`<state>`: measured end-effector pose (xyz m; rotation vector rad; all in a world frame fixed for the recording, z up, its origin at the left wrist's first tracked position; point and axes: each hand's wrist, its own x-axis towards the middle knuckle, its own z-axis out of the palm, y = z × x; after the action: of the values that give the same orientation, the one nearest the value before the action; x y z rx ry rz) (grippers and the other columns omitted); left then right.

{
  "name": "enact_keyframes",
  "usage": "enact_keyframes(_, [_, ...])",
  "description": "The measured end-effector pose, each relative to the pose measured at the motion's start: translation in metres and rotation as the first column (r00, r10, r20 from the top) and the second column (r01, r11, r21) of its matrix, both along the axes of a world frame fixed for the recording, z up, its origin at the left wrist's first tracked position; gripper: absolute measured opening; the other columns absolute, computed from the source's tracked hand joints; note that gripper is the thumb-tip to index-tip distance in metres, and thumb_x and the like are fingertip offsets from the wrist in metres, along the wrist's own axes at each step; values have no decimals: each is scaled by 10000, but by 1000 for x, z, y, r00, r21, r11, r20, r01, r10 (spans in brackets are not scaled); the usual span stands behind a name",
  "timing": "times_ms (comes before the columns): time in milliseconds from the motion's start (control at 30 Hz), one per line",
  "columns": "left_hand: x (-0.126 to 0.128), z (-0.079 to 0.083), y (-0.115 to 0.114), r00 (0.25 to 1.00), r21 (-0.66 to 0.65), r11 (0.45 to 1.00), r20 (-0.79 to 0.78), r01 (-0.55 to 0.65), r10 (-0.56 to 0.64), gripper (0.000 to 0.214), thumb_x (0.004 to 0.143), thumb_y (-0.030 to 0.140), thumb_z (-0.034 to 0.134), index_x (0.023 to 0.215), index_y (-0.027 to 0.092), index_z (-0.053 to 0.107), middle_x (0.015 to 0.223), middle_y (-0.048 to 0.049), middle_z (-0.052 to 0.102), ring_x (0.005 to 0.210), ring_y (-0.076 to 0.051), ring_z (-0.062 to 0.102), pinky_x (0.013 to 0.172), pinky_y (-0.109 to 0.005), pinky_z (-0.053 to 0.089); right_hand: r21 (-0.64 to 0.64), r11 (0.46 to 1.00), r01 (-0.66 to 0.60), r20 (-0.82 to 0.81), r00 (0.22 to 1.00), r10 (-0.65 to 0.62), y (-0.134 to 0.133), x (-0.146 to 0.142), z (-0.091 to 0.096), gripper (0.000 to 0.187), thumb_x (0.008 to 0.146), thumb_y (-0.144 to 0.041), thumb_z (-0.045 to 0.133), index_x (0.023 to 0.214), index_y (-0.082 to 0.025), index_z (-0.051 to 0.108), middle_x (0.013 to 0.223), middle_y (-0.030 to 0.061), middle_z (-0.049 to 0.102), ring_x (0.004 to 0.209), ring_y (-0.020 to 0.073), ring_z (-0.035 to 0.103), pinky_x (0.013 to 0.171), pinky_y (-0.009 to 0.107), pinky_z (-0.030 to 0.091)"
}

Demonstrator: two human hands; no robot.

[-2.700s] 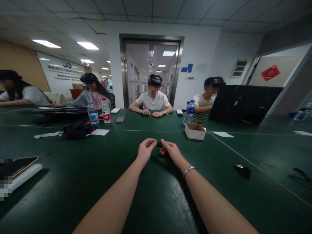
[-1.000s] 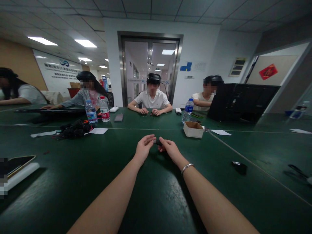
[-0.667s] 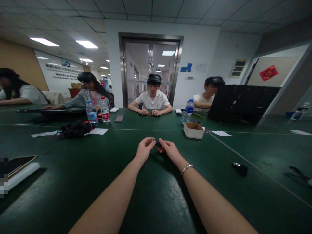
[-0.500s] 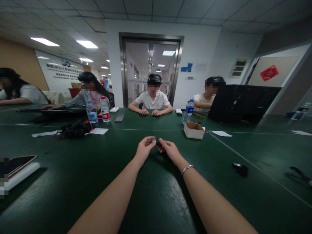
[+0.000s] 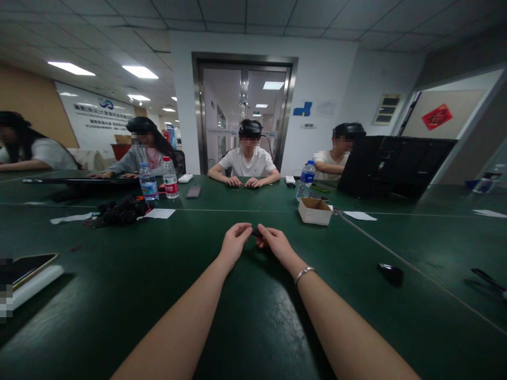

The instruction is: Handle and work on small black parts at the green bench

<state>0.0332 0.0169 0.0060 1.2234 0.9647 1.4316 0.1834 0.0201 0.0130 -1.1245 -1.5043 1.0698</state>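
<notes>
The left hand is pinching one end of a small black thing, and the right hand is pinching the other. It is sitting between the fingertips over the green table, its long side seemingly running from hand to hand, with neither hand being nearer.

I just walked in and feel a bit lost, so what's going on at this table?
Someone is holding a small dark object in the fingertips of both hands over the green table: the left hand at one end, the right hand at the other. It's too small to identify. Farther off to the right sits an open box; straight across, another person sits with both hands on the table.
</notes>
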Motion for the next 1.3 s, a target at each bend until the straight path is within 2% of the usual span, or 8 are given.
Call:
enact_keyframes(133, [0,-2,1,998,31,999,57,17,-19,361,643,294,735,977,183,656,1021,-96,671,960,-190,609,846,-325,455,-17,1000,-4,-17,1000,3,0,-1,1,496,727,-632,552,670,-144,618,617,32,611,533,112,539,589,252,414])
enact_keyframes(267, [0,-3,1,999,-16,1000,51,-8,9,332,684,351,701,971,189,660,1019,-95,667,951,-193,608,813,-319,460,-28,1000,-1,-33,999,0,-1,-1,2,493,725,-633,554,666,-147,614,613,30,609,525,111,536,578,250,406])
enact_keyframes(433, [-1,1,0,993,-41,999,115,20,-16,344,655,281,720,986,209,657,1033,-78,663,962,-175,600,818,-291,444,-28,1000,-5,-43,999,4,-2,-1,3,490,725,-626,562,677,-142,617,614,27,606,528,107,536,586,245,410])
enact_keyframes(600, [0,4,-1,984,-142,990,175,5,20,302,705,380,667,937,187,662,931,-67,666,810,-139,609,738,-265,445,-33,999,-8,-48,999,7,-2,-1,3,493,730,-626,555,677,-140,621,620,28,612,519,104,534,586,245,417])
enact_keyframes(733, [1,2,-1,995,-79,997,94,-26,33,313,672,346,698,932,176,658,911,-62,663,774,-132,598,703,-254,441,-23,1000,-7,-28,1000,6,-2,0,3,494,731,-627,553,666,-143,624,621,33,617,521,107,531,587,246,415])
enact_keyframes(900, [-2,-1,0,995,38,999,96,-2,-2,347,622,260,733,945,167,650,1008,-94,666,944,-182,607,829,-311,455,-25,1000,3,-23,1000,-4,-1,1,2,518,724,-651,542,686,-142,631,623,41,626,532,113,539,587,246,415])
enact_keyframes(1133, [0,2,-3,999,-39,998,13,-48,49,317,696,367,680,945,172,659,974,-92,666,887,-187,612,772,-317,469,-33,999,-3,-24,1000,2,-1,0,2,512,718,-647,553,675,-142,624,622,35,618,527,111,540,588,250,412])
enact_keyframes(1300, [0,6,-8,1000,84,996,-25,-14,16,280,657,274,716,911,169,663,985,-84,670,948,-188,604,884,-345,441,-17,1000,1,-42,999,-1,-1,0,3,516,724,-646,548,660,-139,621,611,33,612,529,110,536,596,253,413])
